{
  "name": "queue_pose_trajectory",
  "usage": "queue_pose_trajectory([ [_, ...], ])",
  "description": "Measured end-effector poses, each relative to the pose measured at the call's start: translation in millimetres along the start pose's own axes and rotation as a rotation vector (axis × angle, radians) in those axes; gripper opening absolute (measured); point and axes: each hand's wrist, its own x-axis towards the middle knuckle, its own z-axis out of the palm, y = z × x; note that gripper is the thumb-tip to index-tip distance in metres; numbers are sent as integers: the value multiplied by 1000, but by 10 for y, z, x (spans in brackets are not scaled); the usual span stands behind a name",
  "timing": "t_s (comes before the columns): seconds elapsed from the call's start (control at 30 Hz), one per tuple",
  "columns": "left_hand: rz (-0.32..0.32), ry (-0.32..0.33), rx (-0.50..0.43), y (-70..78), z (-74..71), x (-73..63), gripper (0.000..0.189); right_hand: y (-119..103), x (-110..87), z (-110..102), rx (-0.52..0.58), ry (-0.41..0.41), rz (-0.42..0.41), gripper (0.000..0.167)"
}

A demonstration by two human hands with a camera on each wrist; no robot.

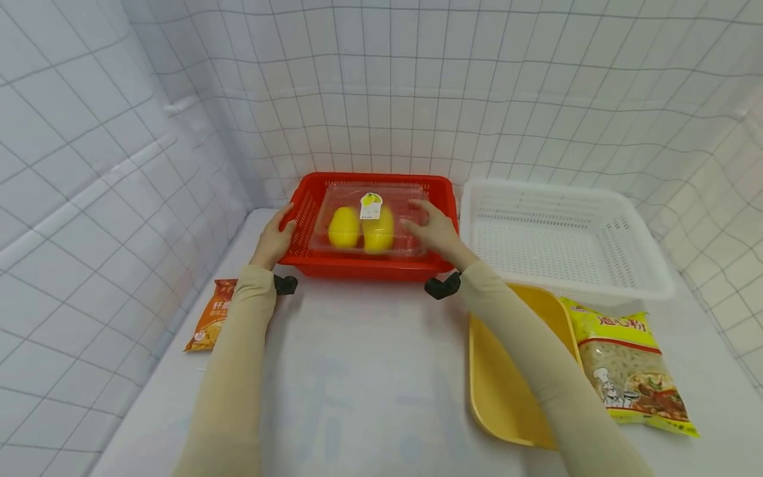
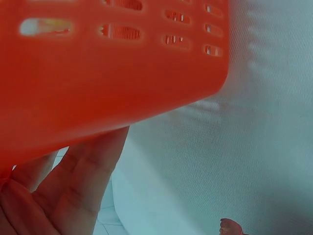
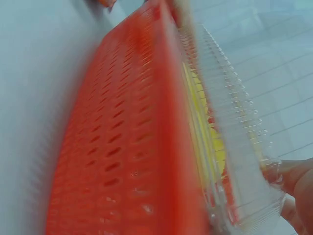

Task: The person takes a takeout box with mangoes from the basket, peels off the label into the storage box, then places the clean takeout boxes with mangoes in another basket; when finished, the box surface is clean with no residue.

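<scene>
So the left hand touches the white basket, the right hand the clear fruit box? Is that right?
Not white: the left hand touches the red basket, as the left wrist view shows; the right hand does touch the clear fruit box.

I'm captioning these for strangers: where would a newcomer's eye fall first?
Probably on the red basket at the back of the table, then the two yellow fruit-like shapes inside the clear box, between the left hand and right hand. Next might come the yellow tray beneath the right sleeve.
</scene>
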Motion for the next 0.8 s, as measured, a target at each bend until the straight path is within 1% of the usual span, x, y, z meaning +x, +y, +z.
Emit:
queue_pose_trajectory([
  [0.17, -17, 2, -7, -10, -8, -13, 52, -117, -147, -176, 22, 51, -49, 58],
  [0.33, -22, 5, -16, -16, -9, -16, 52, -206, -388, -380, 30, 102, -103, 56],
  [0.6, -16, -11, -11, 9, -10, -29, 52, -234, -931, -650, 115, 139, -150, 56],
  [0.7, -20, -16, -8, 26, -11, -32, 52, -223, -1144, -716, 175, 132, -176, 55],
  [0.8, -23, -13, -12, 36, -14, -32, 52, -212, -1355, -755, 230, 101, -218, 53],
])
